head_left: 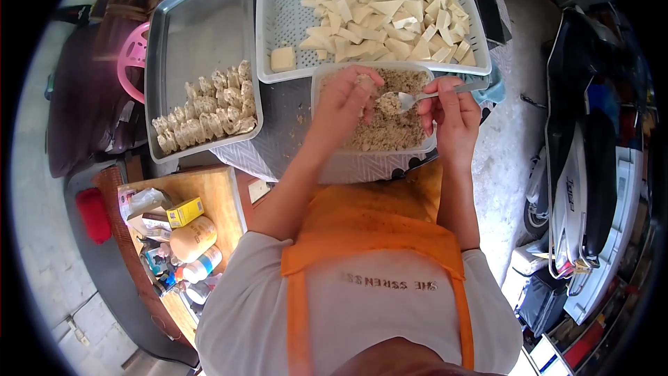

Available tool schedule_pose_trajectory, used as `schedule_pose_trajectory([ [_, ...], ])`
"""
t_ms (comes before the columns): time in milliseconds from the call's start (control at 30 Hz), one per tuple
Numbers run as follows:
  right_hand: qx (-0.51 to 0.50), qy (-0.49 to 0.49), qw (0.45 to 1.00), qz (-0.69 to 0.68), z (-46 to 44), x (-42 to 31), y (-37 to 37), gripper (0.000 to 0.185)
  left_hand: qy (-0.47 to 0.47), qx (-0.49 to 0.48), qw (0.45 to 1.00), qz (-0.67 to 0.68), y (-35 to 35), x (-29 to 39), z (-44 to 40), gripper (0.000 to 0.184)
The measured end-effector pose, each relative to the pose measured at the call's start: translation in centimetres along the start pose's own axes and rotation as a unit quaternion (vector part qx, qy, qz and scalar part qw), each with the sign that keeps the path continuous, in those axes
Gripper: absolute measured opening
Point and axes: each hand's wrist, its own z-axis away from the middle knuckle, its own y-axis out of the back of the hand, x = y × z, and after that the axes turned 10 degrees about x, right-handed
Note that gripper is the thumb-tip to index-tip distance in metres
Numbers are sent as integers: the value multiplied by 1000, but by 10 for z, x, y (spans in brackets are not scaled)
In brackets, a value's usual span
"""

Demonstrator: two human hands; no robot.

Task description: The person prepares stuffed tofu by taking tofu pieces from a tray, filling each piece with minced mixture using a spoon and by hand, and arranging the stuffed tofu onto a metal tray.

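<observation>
1. Head view: both hands work over a plastic tub (376, 151) of brown crumb mixture (393, 134), set on the cloth-covered counter (278, 115) in front of the apron (369, 226).
2. The right hand (452, 108) has its fingers closed around the handle of a metal spoon (409, 100); a pale clump of mixture sits at the spoon's tip, above the tub.
3. The left hand (344, 101) has its fingers curled inward just beside that clump. A crumb-flecked bit shows among them, but I cannot tell how tightly they close or whether they grip a whole piece.
4. Step in hand, as I judge it: bringing spooned mixture to the left fingers. The next move calls for a level spoon and a steady left hand, kept above the tub so that loose crumbs land inside.
5. Edges: the tub's far rim meets the near side of the perforated tray (292, 24) holding pale wedges (390, 10) and one square block (282, 59), so reaching away means lifting over that rim. The tub's near rim lies close to the counter's edge.
6. Room: a strip of cloth separates the tub from the metal pan (202, 35) on the left. Crumb-coated pieces (209, 108) stand in rows at its near end, with bare metal beyond them.
</observation>
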Motion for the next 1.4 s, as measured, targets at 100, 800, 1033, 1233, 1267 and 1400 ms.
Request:
schedule_pose_trajectory([
  [100,-1,52,998,37,8,-6,-6,17,-4,-2,1000,-1,-20,0,5,16],
  [800,-21,86,995,49,25,10,-17,12,130,78,965,213,-16,-2,-2,39],
  [1033,-15,174,979,105,25,18,-24,13,98,82,985,111,-10,-5,0,47],
  [1233,-9,70,997,-35,12,8,-20,16,0,73,995,71,-14,-8,-3,47],
  [1267,-15,84,996,-22,12,14,-23,16,-2,75,994,80,-15,-9,-3,46],
  [1400,-11,53,998,-14,15,20,-16,17,-10,102,987,125,-8,-10,-9,39],
])
